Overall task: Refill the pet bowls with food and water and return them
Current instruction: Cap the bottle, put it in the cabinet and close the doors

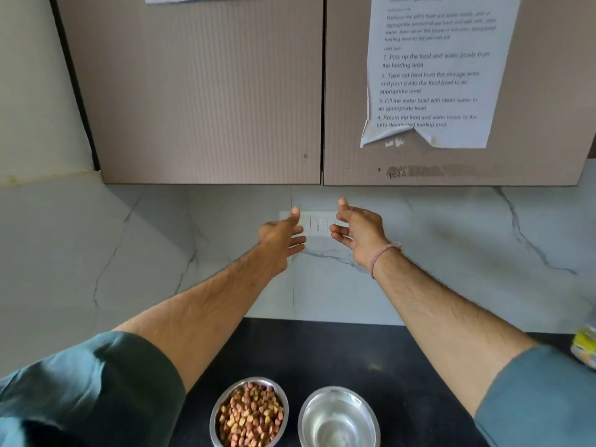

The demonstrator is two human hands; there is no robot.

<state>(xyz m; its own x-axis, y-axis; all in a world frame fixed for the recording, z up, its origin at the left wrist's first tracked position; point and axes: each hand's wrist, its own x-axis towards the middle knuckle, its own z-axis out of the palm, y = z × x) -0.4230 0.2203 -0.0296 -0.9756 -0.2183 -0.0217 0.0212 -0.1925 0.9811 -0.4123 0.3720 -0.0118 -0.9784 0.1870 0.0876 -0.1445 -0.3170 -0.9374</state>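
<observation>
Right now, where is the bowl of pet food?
In the head view, the food bowl sits at the bottom centre on the black counter, just left of the water bowl.

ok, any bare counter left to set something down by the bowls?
Yes: the black counter behind the food bowl and water bowl, up to the marble backsplash. The bowls sit close together; the counter's right edge holds a jar.

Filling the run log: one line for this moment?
food bowl: filled | water bowl: filled | left hand: open, raised | right hand: open, raised | bowls: not returned
</observation>
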